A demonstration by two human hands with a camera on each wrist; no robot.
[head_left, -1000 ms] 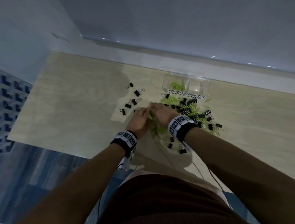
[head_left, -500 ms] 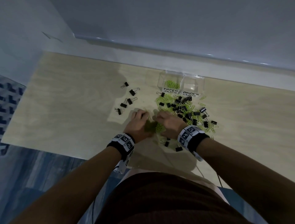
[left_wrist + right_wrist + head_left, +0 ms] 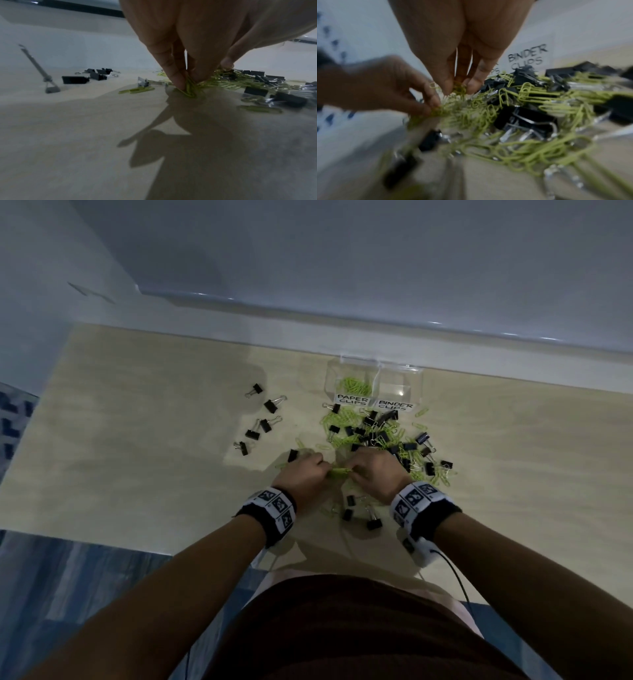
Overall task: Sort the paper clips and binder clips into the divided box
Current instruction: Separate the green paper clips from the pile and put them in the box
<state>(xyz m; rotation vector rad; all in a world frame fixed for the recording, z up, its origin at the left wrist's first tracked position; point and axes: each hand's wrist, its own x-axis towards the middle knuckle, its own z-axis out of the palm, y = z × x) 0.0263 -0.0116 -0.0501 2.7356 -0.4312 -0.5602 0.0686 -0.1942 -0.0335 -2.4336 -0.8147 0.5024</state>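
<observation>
A mixed pile of green paper clips (image 3: pixel 383 440) and black binder clips (image 3: pixel 371 419) lies on the pale wooden table in front of the clear divided box (image 3: pixel 399 378). Its left cell, labelled PAPER CLIPS, holds green clips (image 3: pixel 354 386); the BINDER CLIPS cell looks bare. My left hand (image 3: pixel 305 474) pinches a bunch of green paper clips (image 3: pixel 188 86) against the table. My right hand (image 3: pixel 371 470) faces it and pinches green clips (image 3: pixel 458 86) at its fingertips at the pile's near edge.
Several black binder clips (image 3: pixel 265 422) lie apart to the left of the pile, and a few more (image 3: pixel 359 511) sit near my right wrist. A white wall ledge runs behind the box. The table's front edge (image 3: pixel 102 542) is close to my body.
Both hands drew back from the pile toward me and closed together over a small bunch of green paper clips.
</observation>
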